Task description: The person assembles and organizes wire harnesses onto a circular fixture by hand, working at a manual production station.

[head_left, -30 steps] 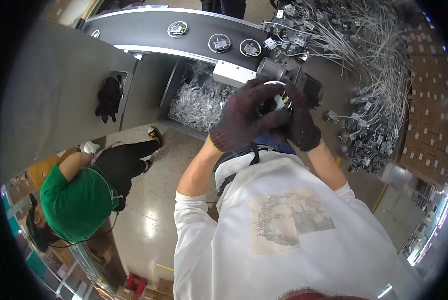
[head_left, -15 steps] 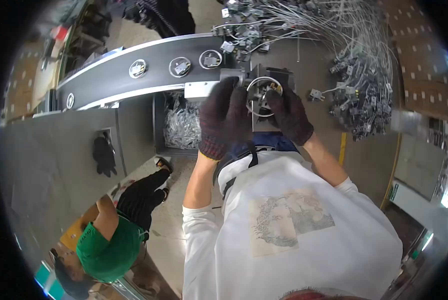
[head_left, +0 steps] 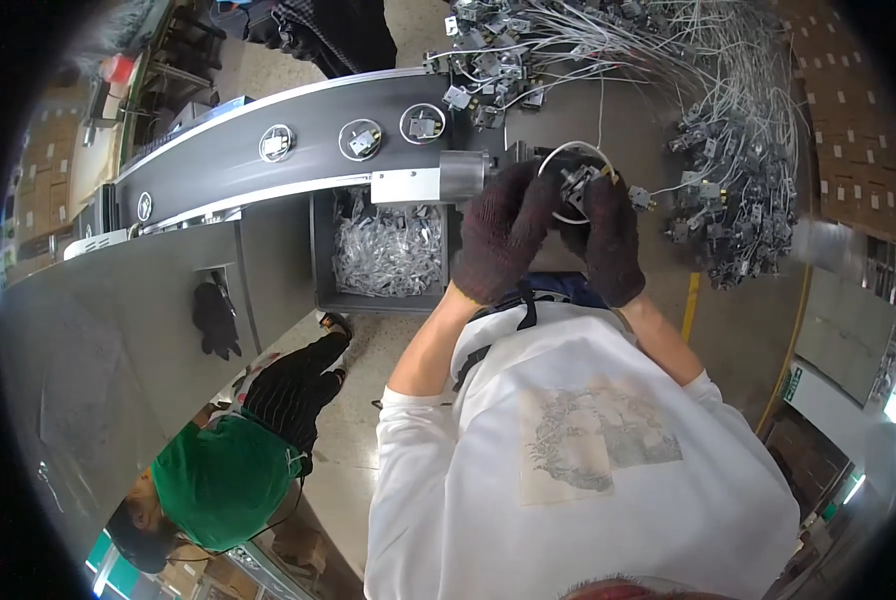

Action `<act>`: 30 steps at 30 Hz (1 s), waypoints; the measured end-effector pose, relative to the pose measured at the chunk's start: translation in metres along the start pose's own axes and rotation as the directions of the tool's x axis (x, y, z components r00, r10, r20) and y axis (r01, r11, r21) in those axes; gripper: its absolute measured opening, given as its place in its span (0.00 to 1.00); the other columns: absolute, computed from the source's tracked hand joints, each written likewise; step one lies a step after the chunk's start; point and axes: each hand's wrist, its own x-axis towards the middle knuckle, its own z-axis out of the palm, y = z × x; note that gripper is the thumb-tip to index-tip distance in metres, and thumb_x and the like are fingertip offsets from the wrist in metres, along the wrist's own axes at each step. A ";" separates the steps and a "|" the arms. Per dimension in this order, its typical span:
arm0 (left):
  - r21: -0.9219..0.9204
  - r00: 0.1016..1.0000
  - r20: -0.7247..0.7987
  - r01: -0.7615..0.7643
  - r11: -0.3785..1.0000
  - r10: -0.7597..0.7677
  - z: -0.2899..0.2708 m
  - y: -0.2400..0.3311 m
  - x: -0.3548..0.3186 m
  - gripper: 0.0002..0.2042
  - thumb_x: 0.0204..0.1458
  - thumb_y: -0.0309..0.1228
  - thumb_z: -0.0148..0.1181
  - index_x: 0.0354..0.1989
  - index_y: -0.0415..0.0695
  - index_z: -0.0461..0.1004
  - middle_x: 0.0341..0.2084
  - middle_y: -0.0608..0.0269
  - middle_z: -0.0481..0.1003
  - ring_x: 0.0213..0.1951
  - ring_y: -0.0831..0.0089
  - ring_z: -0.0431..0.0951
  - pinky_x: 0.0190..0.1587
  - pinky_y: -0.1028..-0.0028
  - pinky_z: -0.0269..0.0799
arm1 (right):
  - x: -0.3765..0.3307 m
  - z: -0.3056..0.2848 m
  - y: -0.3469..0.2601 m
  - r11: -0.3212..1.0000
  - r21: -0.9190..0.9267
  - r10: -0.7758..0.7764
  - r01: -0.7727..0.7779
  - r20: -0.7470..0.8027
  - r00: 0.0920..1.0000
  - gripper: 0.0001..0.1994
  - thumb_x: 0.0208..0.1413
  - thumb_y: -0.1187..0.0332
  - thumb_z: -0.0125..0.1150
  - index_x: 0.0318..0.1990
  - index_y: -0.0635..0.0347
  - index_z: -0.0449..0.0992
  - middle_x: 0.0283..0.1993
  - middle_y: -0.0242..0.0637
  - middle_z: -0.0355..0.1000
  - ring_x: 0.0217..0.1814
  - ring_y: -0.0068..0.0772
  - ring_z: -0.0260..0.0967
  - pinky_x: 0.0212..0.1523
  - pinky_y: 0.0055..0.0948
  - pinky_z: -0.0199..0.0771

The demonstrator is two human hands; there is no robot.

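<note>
Both my hands wear dark knitted gloves and meet in front of my waist, past the end of the conveyor. Between them is a small metal part with a coiled white cable [head_left: 580, 187], its loop rising above the fingers. My left hand [head_left: 508, 228] closes on the loop's left side. On the other side my right hand [head_left: 613, 240] grips the part, with fingertips near its yellowish end. The gloves hide the lower portion of the part. Another metal part [head_left: 641, 198] with a cable lies just right of my right hand.
The dark conveyor belt [head_left: 318, 150] carries several coiled parts. Below it stands a grey bin [head_left: 318, 255] of clear plastic pieces. Heaps of cabled metal parts [head_left: 733, 190] cover the table's back and right. A person in a green shirt [head_left: 228, 480] is at lower left; stacked cartons [head_left: 848, 130] line the right.
Both hands have shifted right with the cabled part, away from the conveyor's end. The coil has turned and now sits higher between the fingers. The person in green has bent lower.
</note>
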 end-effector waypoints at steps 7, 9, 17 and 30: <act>-0.165 0.965 -0.220 0.105 0.981 -0.140 0.002 0.017 -0.009 0.17 0.66 0.32 0.57 0.60 0.40 0.70 0.46 0.47 0.78 0.45 0.65 0.82 0.45 0.67 0.77 | 0.042 0.014 0.001 0.664 -0.386 -0.544 0.641 0.338 0.768 0.22 0.74 0.55 0.46 0.65 0.61 0.69 0.46 0.37 0.77 0.41 0.24 0.73 0.42 0.27 0.74; 0.430 0.920 -0.282 -0.132 0.893 0.272 -0.029 -0.030 -0.011 0.21 0.64 0.29 0.58 0.65 0.41 0.68 0.55 0.42 0.73 0.52 0.54 0.80 0.51 0.59 0.78 | 0.043 0.024 -0.010 0.914 -0.176 -0.260 0.366 0.440 0.860 0.23 0.74 0.58 0.47 0.70 0.60 0.63 0.39 0.35 0.77 0.36 0.22 0.71 0.39 0.27 0.73; -0.029 0.865 -0.237 0.449 0.893 -0.443 -0.261 -0.102 0.045 0.20 0.69 0.49 0.53 0.53 0.43 0.75 0.37 0.62 0.80 0.34 0.76 0.78 0.40 0.74 0.76 | 0.075 0.034 0.019 0.955 -0.111 -0.201 0.275 0.439 0.876 0.21 0.74 0.64 0.49 0.71 0.55 0.63 0.29 0.29 0.70 0.29 0.18 0.68 0.32 0.26 0.73; 0.695 0.760 -0.648 0.614 0.374 -0.043 -0.318 -0.168 0.063 0.28 0.60 0.57 0.58 0.58 0.46 0.77 0.48 0.39 0.80 0.53 0.40 0.79 0.54 0.51 0.73 | 0.074 0.040 0.019 0.807 -0.283 -0.395 0.518 0.395 0.830 0.18 0.70 0.68 0.57 0.64 0.57 0.71 0.33 0.33 0.78 0.30 0.19 0.73 0.33 0.25 0.75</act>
